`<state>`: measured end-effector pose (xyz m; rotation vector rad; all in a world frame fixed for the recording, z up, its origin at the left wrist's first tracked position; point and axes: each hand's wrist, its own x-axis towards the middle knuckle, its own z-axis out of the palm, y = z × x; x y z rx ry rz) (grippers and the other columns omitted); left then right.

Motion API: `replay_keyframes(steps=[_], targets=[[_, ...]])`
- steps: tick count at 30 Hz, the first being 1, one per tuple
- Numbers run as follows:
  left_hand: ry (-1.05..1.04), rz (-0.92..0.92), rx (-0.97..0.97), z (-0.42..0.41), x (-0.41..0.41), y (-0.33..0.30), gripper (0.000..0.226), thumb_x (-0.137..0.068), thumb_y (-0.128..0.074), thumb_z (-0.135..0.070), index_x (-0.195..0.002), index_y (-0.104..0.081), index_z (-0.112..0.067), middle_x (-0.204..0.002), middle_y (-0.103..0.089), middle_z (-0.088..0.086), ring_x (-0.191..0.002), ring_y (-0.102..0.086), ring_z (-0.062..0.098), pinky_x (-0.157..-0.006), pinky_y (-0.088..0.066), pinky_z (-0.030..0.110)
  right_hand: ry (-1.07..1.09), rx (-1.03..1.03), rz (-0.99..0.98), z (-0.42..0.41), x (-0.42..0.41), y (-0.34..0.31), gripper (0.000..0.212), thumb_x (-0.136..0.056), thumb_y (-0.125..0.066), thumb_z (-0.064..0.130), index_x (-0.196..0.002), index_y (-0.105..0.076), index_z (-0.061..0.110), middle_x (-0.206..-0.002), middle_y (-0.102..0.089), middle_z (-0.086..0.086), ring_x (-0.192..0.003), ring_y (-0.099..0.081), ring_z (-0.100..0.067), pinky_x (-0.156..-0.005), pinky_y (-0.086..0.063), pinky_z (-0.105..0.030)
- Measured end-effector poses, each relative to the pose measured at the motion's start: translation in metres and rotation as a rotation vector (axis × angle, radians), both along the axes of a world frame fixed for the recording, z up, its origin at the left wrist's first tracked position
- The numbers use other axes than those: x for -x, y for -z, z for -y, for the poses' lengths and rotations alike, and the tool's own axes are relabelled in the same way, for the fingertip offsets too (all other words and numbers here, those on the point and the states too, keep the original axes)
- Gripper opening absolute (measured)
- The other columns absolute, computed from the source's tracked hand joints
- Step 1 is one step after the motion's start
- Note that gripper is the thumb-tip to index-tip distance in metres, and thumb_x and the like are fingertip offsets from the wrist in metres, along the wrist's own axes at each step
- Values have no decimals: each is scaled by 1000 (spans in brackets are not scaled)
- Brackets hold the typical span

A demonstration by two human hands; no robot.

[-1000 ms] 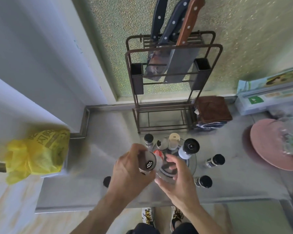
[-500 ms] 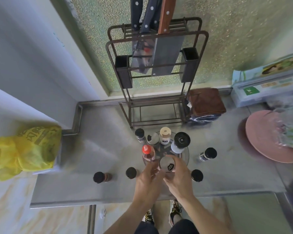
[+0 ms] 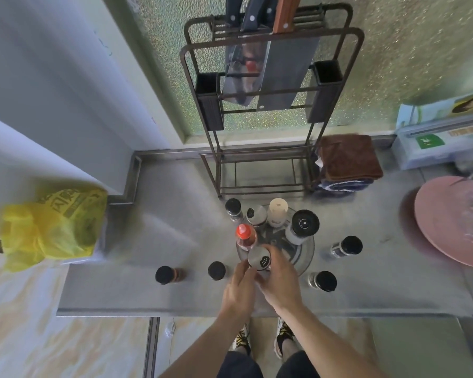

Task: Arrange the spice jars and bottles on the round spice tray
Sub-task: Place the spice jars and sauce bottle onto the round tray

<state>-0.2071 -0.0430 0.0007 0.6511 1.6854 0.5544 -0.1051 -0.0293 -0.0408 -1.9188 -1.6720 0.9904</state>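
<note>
- Both hands meet at the near edge of the round spice tray [image 3: 305, 257]; between them stands a shaker jar [image 3: 259, 259] with a steel perforated lid, upright on the near-left part of the tray
- The left hand [image 3: 239, 289] comes from the near left, its fingers curled against the jar's left side; the right hand [image 3: 280, 279] wraps the jar's right side, thumb by the lid; each is closed on the jar
- On the tray, just beyond the shaker jar, a red-capped bottle [image 3: 245, 236] stands at the left rim; further back are a grey flip-top jar [image 3: 256, 214] and a cream-lidded jar [image 3: 278, 211]; a large black-topped grinder [image 3: 303, 226] stands on the far-right part
- Off the tray on the steel counter [image 3: 153, 241]: one black-lidded jar [image 3: 233, 208] just far-left of the tray; two on the right, one further [image 3: 347, 246] and one nearer [image 3: 322, 281]; two on the near left, one close to the left hand [image 3: 216, 270] and one further left [image 3: 165, 274]
- Behind the tray stands a knife rack [image 3: 271, 105] holding cleavers; a brown folded cloth [image 3: 348, 156] lies to its right; a pink plate [image 3: 443, 222] sits at far right; a yellow bag [image 3: 49, 225] hangs at left
</note>
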Motion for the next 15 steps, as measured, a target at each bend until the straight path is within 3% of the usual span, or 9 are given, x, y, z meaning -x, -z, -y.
replay_keyframes(steps=[2,4,8,11,13,15], targets=[[64,-108,-31,2,1,-8,24,-102,-42,-20,-114,-63,-20,-105,-65,-5,-94,-60,9,-78,-46,22,-10,9,4,2,-3,-10,70,-75,-86,27,-134,-48,25,-131,-63,6,-122,-60,-13,-101,-53,-34],[151,-338,-149,8,2,-21,22,-98,-44,-20,-110,-63,-21,-100,-65,-8,-87,-61,8,-73,-50,25,16,-15,19,7,-13,-26,71,-80,-81,14,-140,-45,24,-136,-60,6,-125,-58,-13,-103,-51,-32],[359,-454,-505,19,-19,-41,21,-84,-55,-10,-98,-62,-24,-94,-66,-12,-80,-64,5,-70,-57,30,136,-252,126,14,-63,-72,50,-82,-72,-3,-125,-57,19,-117,-64,5,-105,-63,-11,-88,-48,-20],[642,-449,-621,15,-55,-38,35,-80,-57,-13,-113,-57,-27,-112,-60,-7,-94,-63,14,-78,-56,34,221,-298,280,8,-113,-85,42,-79,-72,-4,-114,-62,16,-109,-63,2,-97,-62,-18,-80,-48,-25],[857,-503,-609,12,-78,-28,46,-82,-60,-15,-125,-47,-29,-130,-50,-1,-106,-62,24,-84,-57,40,203,-235,379,-1,-141,-75,50,-71,-73,-9,-113,-64,15,-113,-63,-4,-100,-60,-28,-80,-50,-34],[1017,-577,-587,10,-97,-17,56,-82,-63,-13,-131,-39,-28,-138,-44,7,-104,-64,34,-80,-58,45,101,-127,426,-12,-159,-61,62,-66,-71,-12,-121,-63,15,-126,-60,-8,-107,-59,-35,-87,-51,-41]])
